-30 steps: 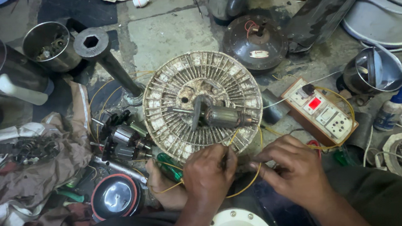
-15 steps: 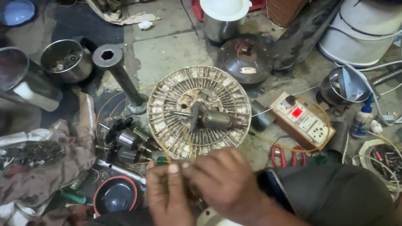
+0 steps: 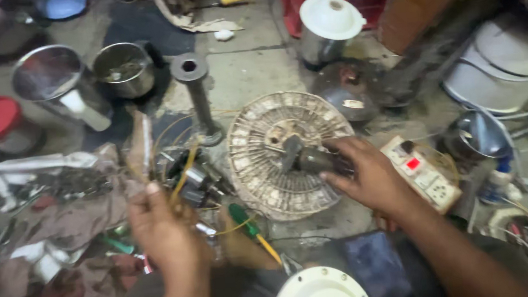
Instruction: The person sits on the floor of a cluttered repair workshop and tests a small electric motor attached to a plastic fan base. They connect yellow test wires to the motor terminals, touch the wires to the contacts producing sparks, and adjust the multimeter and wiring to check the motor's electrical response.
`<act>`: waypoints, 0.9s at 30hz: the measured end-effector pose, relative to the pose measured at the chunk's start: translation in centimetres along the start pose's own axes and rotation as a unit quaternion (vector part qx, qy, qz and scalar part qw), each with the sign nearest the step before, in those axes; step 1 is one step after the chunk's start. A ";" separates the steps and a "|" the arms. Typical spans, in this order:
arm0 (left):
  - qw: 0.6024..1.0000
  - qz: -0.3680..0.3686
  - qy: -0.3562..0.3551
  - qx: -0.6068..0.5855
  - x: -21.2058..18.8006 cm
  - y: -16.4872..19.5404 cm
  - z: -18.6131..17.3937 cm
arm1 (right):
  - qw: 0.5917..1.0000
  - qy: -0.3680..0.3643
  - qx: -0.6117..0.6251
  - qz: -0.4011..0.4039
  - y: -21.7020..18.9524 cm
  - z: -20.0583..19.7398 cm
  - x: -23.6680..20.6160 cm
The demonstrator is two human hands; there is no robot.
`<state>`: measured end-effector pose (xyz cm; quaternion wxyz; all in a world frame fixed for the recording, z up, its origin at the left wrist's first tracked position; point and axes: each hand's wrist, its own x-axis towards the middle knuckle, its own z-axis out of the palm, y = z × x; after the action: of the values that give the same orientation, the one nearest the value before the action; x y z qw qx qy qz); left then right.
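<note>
Two hands work: right hand [image 3: 370,180] grips round, dusty wire fan guard's [image 3: 259,162] central motor; left hand [image 3: 162,226], farther left, pinches yellow wire [image 3: 183,169].

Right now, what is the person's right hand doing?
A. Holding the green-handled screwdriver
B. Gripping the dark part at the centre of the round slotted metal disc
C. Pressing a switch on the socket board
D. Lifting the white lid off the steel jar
B. The right hand closes on the dark central part of the round slotted disc, while the green-handled screwdriver lies untouched on the floor and the socket board sits beside the wrist.
</note>
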<state>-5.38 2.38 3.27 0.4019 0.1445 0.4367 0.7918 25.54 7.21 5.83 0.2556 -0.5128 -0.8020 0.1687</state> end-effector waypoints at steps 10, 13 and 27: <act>1.000 0.013 0.001 0.020 0.4 -0.6 -0.7 | 0.965 -0.204 0.092 0.138 0.2 0.7 6.5; 0.999 0.021 -0.027 0.012 0.4 -0.9 -0.4 | 0.940 -0.237 0.169 0.180 0.3 -0.1 7.9; 0.998 0.001 -0.046 0.044 1.2 -1.3 -1.2 | 0.928 -0.160 0.276 0.194 2.0 0.2 5.4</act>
<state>-6.17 2.97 1.43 0.4142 0.1992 0.4520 0.7645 25.06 12.93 5.84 0.2178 -0.5340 -0.6384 0.5097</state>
